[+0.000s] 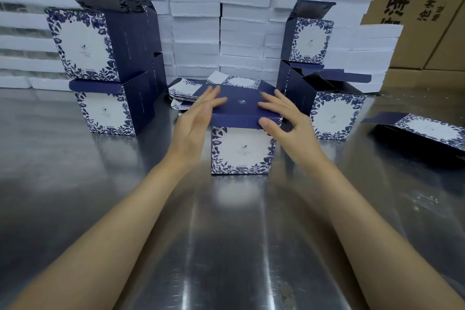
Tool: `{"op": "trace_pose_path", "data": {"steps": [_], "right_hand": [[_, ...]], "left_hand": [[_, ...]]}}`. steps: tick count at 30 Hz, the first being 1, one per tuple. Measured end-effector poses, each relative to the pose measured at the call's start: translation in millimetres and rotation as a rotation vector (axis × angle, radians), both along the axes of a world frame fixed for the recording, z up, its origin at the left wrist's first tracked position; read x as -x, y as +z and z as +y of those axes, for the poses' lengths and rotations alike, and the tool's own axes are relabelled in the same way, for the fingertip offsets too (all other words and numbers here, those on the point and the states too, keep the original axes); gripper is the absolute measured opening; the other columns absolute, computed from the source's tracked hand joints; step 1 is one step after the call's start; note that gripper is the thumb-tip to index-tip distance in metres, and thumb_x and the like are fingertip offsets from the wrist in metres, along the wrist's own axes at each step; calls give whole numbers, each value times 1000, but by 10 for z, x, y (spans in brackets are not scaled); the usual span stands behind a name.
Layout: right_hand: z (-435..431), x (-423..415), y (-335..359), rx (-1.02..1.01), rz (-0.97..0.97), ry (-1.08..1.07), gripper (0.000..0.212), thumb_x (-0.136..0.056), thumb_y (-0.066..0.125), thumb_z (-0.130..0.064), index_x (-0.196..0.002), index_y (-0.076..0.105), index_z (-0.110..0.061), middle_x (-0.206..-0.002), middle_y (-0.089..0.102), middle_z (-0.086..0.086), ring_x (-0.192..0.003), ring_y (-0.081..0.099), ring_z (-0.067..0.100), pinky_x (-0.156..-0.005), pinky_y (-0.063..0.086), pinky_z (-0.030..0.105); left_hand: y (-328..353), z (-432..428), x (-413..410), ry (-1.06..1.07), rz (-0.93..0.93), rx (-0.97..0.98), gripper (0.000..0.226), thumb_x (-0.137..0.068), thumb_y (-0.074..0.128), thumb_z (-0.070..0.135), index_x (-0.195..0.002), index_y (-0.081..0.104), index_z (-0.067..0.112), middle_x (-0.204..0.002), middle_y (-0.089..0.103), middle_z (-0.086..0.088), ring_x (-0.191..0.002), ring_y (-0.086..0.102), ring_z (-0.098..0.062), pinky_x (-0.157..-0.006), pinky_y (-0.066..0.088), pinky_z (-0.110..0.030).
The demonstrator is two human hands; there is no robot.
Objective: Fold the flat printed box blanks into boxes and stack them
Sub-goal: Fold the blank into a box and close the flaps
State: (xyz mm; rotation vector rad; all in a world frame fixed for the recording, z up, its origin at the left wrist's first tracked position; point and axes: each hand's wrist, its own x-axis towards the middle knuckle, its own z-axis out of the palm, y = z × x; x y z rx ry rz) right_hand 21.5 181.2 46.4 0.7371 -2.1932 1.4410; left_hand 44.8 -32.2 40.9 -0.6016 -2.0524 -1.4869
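The folded box (241, 153) stands upright at the centre of the steel table (226, 234), just in front of the flat blanks (183, 94). Its dark lid (239, 104) is lowered and the tuck flap (234, 121) is apparently not yet inside the front wall. To close it well, the operator should hold the lid level and ease the flap in evenly, without creasing the print. Neither hand grasps: the left hand (198, 118) lies flat, fingers straight, on the lid's left side, while the right hand (289, 121) rests extended fingers on the lid's right side, thumb (266, 124) against the flap.
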Motion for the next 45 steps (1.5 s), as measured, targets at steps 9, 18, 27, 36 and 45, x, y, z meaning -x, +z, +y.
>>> {"op": "trace_pose_path", "data": {"steps": [9,18,27,36,45], "right_hand": [[-100,-36,102,200,158,-36,13,-90,65,-15,-101,70,-18,-104,68,-6,-104,61,15,-87,46,30],[-233,-119,159,225,290,-135,9,-86,69,-13,-87,72,-21,-87,61,-13,-96,57,16,-84,48,34],[-281,-156,182,33,568,-220,2,-82,74,-11,-83,75,-11,-84,66,-8,-87,59,15,-82,45,45],[-290,-168,200,-69,678,-280,5,-83,73,-17,-80,75,-13,-80,69,-5,-85,61,20,-81,40,38],[-391,-146,146,-117,661,-289,4,-81,71,-11,-84,72,-14,-84,64,-6,-86,56,15,-82,40,37]], "left_hand": [[168,161,-90,196,131,4,19,-86,69,21,-106,71,22,-107,67,12,-104,59,-7,-92,48,-30],[277,180,-119,236,144,-150,30,-79,75,6,-75,67,34,-72,67,28,-74,62,5,-74,46,-13],[259,186,-134,207,149,-141,13,-83,73,14,-86,71,27,-89,72,14,-92,66,-7,-88,52,-33],[240,264,-153,519,577,302,10,-91,67,23,-84,73,19,-87,69,10,-88,59,-14,-88,34,-34],[226,250,-116,562,617,379,12,-90,63,16,-79,68,17,-80,65,10,-81,52,-16,-84,29,-29]]}}
